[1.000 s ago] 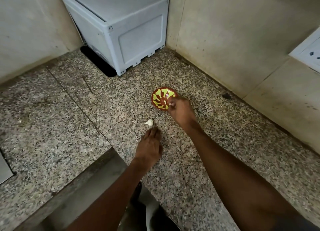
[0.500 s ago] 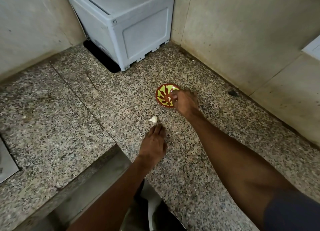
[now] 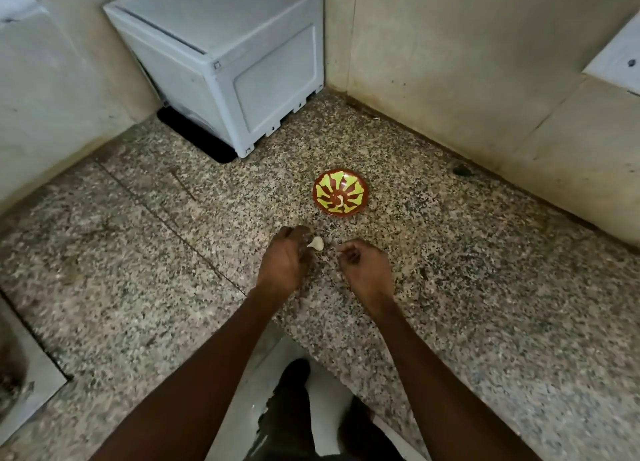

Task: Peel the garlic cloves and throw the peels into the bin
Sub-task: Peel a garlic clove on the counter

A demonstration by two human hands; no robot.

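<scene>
An unpeeled white garlic clove (image 3: 316, 243) is at the fingertips of my left hand (image 3: 284, 261), whose curled fingers pinch its thin end just above the granite counter (image 3: 173, 287). My right hand (image 3: 367, 270) hovers just right of the clove with its fingers curled and thumb against forefinger; I see nothing held in it. Behind both hands stands a small red bowl with a yellow-green pattern (image 3: 356, 187), and a pale peeled clove (image 3: 341, 202) lies inside it. No bin is in view.
A grey plastic box (image 3: 221, 62) stands in the back corner against tiled walls (image 3: 450, 62). A metal sink edge (image 3: 20, 374) shows at the far left. The counter's front edge (image 3: 277, 325) cuts in below my arms, with the floor beneath.
My right hand left the bowl and drew back toward me, leaving a peeled clove inside. My left hand moved forward and took hold of the clove that lay on the counter.
</scene>
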